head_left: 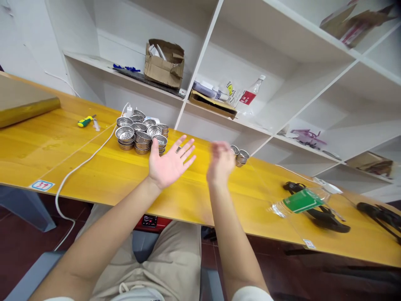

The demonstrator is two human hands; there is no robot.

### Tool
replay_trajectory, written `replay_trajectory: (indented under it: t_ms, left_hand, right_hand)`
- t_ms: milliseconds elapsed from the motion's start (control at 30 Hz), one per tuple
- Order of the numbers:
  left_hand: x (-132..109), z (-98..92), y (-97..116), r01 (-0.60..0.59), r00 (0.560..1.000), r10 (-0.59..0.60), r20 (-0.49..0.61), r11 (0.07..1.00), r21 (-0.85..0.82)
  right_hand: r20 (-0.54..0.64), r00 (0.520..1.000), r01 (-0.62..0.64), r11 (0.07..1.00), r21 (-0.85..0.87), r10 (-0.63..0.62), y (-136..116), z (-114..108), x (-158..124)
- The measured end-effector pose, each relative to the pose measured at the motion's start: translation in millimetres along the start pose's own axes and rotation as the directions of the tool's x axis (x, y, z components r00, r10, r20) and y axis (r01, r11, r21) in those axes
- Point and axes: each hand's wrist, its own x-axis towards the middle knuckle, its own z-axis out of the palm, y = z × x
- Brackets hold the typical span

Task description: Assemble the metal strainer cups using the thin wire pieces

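My left hand (169,165) is held over the table with its palm turned up, fingers spread and nothing in it. Just behind it stand several stacks of small perforated metal cups (143,138), like strainer baskets. My right hand (221,164) is raised over the table, apart from the left. Motion smears its fingers, so their pose is unclear. Past it, near the shelf, are a few more perforated metal cups (242,156), partly hidden by this hand.
On the yellow table (103,167) lie a green-and-yellow screwdriver (85,121), a white cable (75,169) and a large flat box (25,102) at left. A green-labelled plastic bottle (302,200) and black straps lie at right. White shelves behind hold a cardboard box (164,67) and a bottle (250,96).
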Motion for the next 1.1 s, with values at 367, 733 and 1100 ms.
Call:
replay_trajectory:
  t_ms: [367,733,1100]
  left_hand:
    - [-19.5,7.7,8.3,0.078,0.996,-0.066,0.06,0.967,-0.241]
    - [-22.8,54.0,-49.4,0.299,0.825,-0.279,0.492,0.953,0.039]
    - [-9.8,84.7,-79.9,-0.031,0.784,-0.108,0.612,0.977,0.212]
  right_hand:
    - [-0.491,0.856,0.164,0.986,-0.041,-0.163,46.2,47.5,-18.8]
    - [-0.568,0.8,-0.439,0.459,-0.773,-0.193,154.7,-184.3,26.3]
    - [-0.442,0.895,-0.44,0.307,-0.844,0.067,256.4,-268.6,132.0]
